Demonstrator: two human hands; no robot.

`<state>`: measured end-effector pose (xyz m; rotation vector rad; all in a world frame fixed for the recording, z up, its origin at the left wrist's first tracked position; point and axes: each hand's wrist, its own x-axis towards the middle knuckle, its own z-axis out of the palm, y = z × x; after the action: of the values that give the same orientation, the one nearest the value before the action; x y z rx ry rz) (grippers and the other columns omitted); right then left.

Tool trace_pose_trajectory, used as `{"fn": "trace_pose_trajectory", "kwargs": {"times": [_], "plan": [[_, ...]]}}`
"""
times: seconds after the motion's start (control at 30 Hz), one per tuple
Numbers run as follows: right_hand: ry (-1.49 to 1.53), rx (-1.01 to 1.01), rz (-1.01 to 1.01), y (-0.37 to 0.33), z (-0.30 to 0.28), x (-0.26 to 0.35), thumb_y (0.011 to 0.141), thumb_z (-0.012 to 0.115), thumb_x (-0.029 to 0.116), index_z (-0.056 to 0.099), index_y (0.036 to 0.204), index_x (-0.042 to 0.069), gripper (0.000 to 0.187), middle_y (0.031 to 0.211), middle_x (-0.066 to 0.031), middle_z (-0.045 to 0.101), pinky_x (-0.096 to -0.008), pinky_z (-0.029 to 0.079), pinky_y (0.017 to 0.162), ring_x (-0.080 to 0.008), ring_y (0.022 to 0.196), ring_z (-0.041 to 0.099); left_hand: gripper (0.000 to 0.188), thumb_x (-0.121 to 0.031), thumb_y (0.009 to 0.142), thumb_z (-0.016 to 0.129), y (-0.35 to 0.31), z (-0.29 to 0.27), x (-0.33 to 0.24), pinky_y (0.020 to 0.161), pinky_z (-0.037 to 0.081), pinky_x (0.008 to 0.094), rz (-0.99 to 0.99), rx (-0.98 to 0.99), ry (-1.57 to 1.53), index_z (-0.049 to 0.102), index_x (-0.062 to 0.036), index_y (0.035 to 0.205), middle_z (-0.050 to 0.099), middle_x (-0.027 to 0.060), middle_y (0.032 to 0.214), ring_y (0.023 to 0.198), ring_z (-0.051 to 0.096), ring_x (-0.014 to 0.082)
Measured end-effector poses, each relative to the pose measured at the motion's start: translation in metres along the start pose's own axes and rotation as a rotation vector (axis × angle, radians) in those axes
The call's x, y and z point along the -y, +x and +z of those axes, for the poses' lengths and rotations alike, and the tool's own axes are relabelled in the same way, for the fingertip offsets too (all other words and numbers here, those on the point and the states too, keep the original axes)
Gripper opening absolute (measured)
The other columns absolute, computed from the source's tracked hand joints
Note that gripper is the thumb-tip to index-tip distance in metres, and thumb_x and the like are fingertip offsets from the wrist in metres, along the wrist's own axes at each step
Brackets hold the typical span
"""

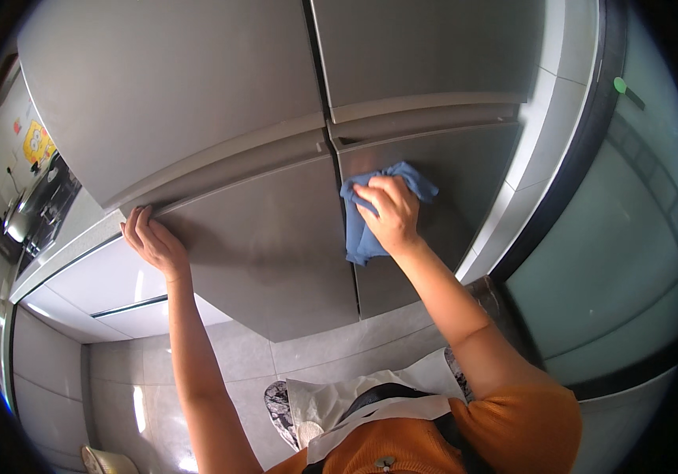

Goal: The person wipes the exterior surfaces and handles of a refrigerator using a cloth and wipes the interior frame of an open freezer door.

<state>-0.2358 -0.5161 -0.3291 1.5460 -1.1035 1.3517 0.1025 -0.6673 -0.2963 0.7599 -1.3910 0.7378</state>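
A grey refrigerator with several doors stands in front of me. My right hand grips a bunched blue cloth and presses it against the lower right door, close to the gap between the lower doors. Part of the cloth hangs down below my fingers. My left hand rests at the upper left corner of the lower left door, its fingers stretched over the edge by the handle recess. Nothing shows in that hand.
On the left, a counter carries a stove with a metal pot, above white drawers. A dark-framed frosted glass door stands on the right. Grey floor tiles lie below, with a pale bin-like object at lower left.
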Motion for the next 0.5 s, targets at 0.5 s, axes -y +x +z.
{"fn": "trace_pose_trajectory", "kwargs": {"times": [0.5], "plan": [[-0.109, -0.088, 0.099, 0.038, -0.011, -0.014, 0.060, 0.078, 0.008, 0.060, 0.086, 0.012, 0.032, 0.089, -0.0034, 0.058, -0.0358, 0.044, 0.072, -0.0231, 0.084, 0.058, 0.022, -0.006, 0.088, 0.044, 0.000, -0.005, 0.002, 0.106, 0.028, 0.0510, -0.013, 0.008, -0.017, 0.058, -0.0022, 0.104, 0.056, 0.0134, 0.109, 0.108, 0.049, 0.0295]]}}
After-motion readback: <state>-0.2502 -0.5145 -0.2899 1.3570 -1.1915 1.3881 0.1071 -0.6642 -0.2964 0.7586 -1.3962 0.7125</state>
